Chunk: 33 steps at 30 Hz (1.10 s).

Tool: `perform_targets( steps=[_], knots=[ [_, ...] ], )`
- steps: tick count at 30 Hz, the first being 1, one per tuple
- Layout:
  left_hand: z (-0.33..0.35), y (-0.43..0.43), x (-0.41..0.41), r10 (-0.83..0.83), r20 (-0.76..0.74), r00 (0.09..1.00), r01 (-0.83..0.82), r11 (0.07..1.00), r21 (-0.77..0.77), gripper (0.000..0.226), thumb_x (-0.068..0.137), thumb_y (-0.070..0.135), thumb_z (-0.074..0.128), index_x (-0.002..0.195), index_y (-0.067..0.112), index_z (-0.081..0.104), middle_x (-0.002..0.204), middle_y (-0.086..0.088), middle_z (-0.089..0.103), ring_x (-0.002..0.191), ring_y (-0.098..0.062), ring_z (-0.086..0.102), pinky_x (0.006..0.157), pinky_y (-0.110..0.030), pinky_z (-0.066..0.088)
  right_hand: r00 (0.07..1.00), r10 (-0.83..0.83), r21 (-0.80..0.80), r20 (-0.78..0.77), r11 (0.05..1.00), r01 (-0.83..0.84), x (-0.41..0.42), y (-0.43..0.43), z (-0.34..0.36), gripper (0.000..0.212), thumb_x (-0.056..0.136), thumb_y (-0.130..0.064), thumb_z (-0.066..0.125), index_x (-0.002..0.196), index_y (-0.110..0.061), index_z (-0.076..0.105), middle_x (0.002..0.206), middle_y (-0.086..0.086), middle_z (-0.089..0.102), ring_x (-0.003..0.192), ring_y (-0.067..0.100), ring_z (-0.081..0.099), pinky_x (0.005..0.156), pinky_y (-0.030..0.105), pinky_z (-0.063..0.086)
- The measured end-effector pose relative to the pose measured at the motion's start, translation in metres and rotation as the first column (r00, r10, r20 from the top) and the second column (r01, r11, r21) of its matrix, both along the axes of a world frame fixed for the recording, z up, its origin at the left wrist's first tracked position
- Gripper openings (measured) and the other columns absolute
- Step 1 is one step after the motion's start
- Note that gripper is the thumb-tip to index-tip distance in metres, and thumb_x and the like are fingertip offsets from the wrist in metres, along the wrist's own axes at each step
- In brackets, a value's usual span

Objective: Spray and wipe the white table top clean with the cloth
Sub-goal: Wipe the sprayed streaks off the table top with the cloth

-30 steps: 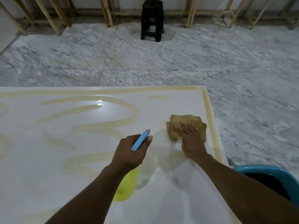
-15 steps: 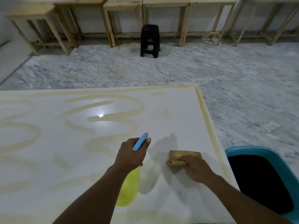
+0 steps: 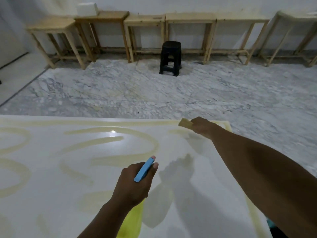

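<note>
Marble flooring stretches away to a row of bare wooden tables (image 3: 144, 21) along the far wall, with a black plastic stool (image 3: 170, 57) standing before them. Nearer, the glossy white surface (image 3: 51, 194) carries broad yellowish smears in loops and along its edges.

The right hand (image 3: 201, 125) reaches to the far right corner, its fingers closed over a folded tan cloth (image 3: 185, 124) pressed flat on the surface; the cloth pokes out to the left of the fingers, right at the far edge. The left hand (image 3: 133, 182) is wrapped around a yellow spray bottle with a blue trigger head (image 3: 143, 170), held above the middle of the surface, nozzle pointing forward.

Risks from here, as I judge them: with the arm stretched this far, pressure on the cloth is likely weak, so the edge smear may only be spread thinner rather than lifted. The cloth sits so close to the corner that a stroke outward could carry it off the surface. Most of the smears lie to the left, untouched, so the job looks early.
</note>
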State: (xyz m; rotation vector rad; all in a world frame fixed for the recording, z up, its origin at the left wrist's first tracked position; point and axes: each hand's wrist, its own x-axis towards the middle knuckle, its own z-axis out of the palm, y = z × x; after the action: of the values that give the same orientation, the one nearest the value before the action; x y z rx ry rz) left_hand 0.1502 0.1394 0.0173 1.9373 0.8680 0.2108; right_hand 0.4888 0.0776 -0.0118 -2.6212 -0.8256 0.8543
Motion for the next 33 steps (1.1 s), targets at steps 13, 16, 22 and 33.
perform_targets(
  steps=[13,16,22,33],
  knots=[
    [-0.031,0.001,-0.018,0.017,-0.085,0.996,-0.015,1.000,0.025,0.039,0.099,0.064,0.058,0.089,0.026,0.063,0.083,-0.020,0.076,0.062,-0.036,0.069,0.068,-0.056,0.062,0.893,0.290,-0.108,0.344,0.957,-0.269,-0.082,-0.015,-0.138,0.065,0.095,-0.015,0.033,0.155,-0.039,0.023,0.166,-0.007,0.011,0.154,0.022,0.006,0.120,0.050,0.005],
    [-0.029,-0.013,-0.039,0.037,-0.120,0.992,-0.036,0.999,0.018,0.054,0.104,0.052,0.062,0.094,0.000,0.073,0.073,0.002,0.078,0.053,-0.028,0.070,0.068,-0.053,0.064,0.892,0.265,-0.028,0.367,0.961,-0.274,-0.131,-0.061,-0.139,0.060,0.087,-0.034,0.029,0.145,-0.033,0.047,0.156,-0.001,0.040,0.145,0.029,0.036,0.112,0.048,0.017],
    [-0.022,-0.053,-0.101,0.017,-0.080,0.997,-0.019,1.000,-0.014,0.043,0.105,0.049,0.062,0.100,0.008,0.076,0.087,-0.021,0.077,0.055,-0.027,0.072,0.049,-0.023,0.057,0.924,0.220,-0.014,0.313,0.974,-0.227,-0.263,-0.151,-0.148,0.069,0.070,-0.019,0.035,0.137,-0.032,0.042,0.139,0.001,0.061,0.126,0.031,0.059,0.100,0.048,0.026],
    [-0.009,-0.062,-0.166,0.024,-0.014,1.000,-0.026,0.995,-0.092,0.018,0.102,0.052,0.066,0.091,0.039,0.072,0.093,-0.029,0.074,0.070,-0.035,0.075,0.051,-0.033,0.064,0.833,-0.005,0.145,-0.554,0.984,0.102,-0.279,-0.189,-0.023,0.026,0.084,-0.030,0.064,0.107,-0.023,0.076,0.106,0.001,0.075,0.093,0.016,0.069,0.082,0.034,0.054]
  ],
)
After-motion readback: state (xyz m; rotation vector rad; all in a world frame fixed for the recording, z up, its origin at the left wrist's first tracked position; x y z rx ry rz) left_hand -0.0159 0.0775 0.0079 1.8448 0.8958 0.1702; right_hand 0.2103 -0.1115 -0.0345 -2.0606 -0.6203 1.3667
